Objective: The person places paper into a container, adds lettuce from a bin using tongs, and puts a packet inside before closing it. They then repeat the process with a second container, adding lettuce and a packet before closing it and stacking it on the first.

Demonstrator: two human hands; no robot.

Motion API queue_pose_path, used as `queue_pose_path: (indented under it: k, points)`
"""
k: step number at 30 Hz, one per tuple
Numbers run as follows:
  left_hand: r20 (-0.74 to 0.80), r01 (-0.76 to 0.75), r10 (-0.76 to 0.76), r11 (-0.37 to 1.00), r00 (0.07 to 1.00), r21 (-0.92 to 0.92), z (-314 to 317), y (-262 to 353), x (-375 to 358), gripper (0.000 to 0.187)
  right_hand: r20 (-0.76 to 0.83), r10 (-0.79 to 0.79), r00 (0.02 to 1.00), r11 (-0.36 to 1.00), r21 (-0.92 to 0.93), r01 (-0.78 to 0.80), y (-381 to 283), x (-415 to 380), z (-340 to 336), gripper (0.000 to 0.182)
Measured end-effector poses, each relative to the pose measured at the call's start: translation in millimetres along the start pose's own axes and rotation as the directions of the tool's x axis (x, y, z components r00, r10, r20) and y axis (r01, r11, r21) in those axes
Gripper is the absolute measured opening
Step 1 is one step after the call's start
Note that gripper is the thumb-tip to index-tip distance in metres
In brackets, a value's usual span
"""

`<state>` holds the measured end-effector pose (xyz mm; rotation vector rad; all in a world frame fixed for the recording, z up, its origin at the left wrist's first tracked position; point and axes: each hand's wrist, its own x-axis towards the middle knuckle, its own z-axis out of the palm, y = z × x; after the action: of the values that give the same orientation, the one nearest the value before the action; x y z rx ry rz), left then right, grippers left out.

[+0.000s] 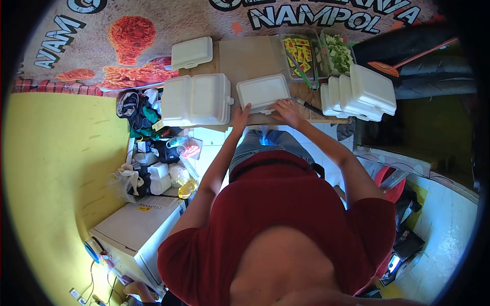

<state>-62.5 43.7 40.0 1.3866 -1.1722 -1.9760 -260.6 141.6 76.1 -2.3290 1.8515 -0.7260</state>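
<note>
A white foam food box (263, 93) with its lid down rests at the table's front edge. My left hand (242, 116) is at its front left corner, fingers against the rim. At the front right side, my right hand (287, 112) has its fingers pressed on the lid edge near the front tab. Both hands grip this box; the fingertips are partly hidden. Just left of it lie open foam boxes (196, 99), apparently stacked. A knife with a black handle (310, 107) lies right of my right hand.
Behind stand a closed foam box (192, 52), a tub of yellow sachets (298, 53) with green-handled tongs (306, 77), and a tub of chopped greens (338, 53). Several stacked foam boxes (360, 94) lean at the right. Cardboard (250, 56) covers part of the table.
</note>
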Motion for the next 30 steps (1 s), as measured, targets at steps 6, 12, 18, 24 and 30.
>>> queue_pose_path:
  k: [6, 12, 18, 24, 30]
  points:
    - [0.047, 0.069, -0.067, 0.997, 0.997, -0.045, -0.4, 12.3, -1.5, 0.056, 0.000, -0.011, 1.000, 0.998, 0.061, 0.011, 9.6, 7.3, 7.1, 0.024]
    - [0.040, 0.069, -0.068, 0.998, 0.997, -0.013, -1.2, 13.5, 2.6, 0.062, -0.022, -0.041, 0.999, 0.997, 0.070, 0.042, 8.9, 14.8, -3.0, 0.021]
    - [0.052, 0.111, -0.109, 0.994, 0.993, -0.025, 0.0, 16.9, 0.4, 0.066, -0.105, -0.014, 0.994, 0.999, 0.040, 0.019, 9.5, 19.2, -11.5, 0.019]
    - [0.106, 0.161, -0.156, 0.986, 0.982, -0.048, 4.8, 10.0, 1.3, 0.066, -0.228, 0.014, 0.973, 1.000, 0.009, -0.012, 20.3, -0.5, 10.6, 0.018]
    - [0.046, 0.157, -0.156, 0.987, 0.987, -0.019, 15.9, -3.6, 5.5, 0.068, -0.201, 0.422, 0.884, 0.896, 0.243, -0.372, 14.9, -9.7, 12.1, 0.024]
